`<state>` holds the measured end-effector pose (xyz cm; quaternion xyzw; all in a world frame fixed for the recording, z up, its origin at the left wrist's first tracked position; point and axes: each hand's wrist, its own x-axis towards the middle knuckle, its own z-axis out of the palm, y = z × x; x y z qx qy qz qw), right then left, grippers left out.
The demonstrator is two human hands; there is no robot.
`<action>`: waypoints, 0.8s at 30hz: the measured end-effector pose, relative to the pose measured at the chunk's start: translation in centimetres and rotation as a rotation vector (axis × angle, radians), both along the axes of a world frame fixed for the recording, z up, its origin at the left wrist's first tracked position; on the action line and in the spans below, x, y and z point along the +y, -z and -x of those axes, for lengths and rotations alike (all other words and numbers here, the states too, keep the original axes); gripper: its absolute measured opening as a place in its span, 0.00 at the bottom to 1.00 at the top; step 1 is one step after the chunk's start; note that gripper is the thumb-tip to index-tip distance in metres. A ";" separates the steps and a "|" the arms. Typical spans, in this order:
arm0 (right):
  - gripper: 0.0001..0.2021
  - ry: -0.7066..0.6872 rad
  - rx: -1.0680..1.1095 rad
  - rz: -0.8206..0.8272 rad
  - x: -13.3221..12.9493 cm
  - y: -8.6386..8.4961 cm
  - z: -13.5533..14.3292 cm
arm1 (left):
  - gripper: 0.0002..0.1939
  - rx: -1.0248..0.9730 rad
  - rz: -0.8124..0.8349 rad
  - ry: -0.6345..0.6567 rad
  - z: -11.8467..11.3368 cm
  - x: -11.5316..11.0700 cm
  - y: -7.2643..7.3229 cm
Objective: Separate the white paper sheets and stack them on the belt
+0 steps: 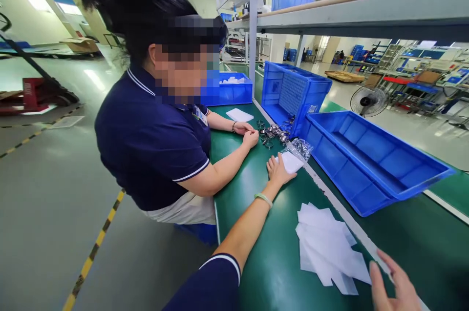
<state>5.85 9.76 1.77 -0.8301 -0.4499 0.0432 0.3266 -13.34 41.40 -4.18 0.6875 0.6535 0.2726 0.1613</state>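
Three blue containers line the tabletop (256, 242): the far bin (236, 93) holds white pieces, the middle crate (282, 93) lies with its mouth toward a heap of metal rings (273, 134), and the long bin (370, 155) sits tilted, ribbed inner wall showing. Left hand (279, 170) rests on a small white stack (290, 161) beside a clear plastic bag (303, 147), whether pinching or merely laid on it cannot be told; right hand (394, 281), thumb and fingers parted, is at the near corner of the fanned white sheets (330, 245), contact unclear. A co-worker's hands (250, 138) meet just beside the rings.
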 end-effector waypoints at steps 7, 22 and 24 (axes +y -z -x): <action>0.22 -0.513 -0.287 -0.026 15.2 -6.8 2.2 | 0.53 -0.098 -0.040 0.085 1.3 -0.6 -0.5; 0.15 -0.410 -0.236 0.270 36.5 -0.2 1.0 | 0.59 -0.152 0.121 0.317 2.4 -0.1 -0.7; 0.11 -0.433 -0.222 0.227 35.9 -0.2 1.0 | 0.60 -0.143 0.143 0.299 2.3 -0.1 -0.8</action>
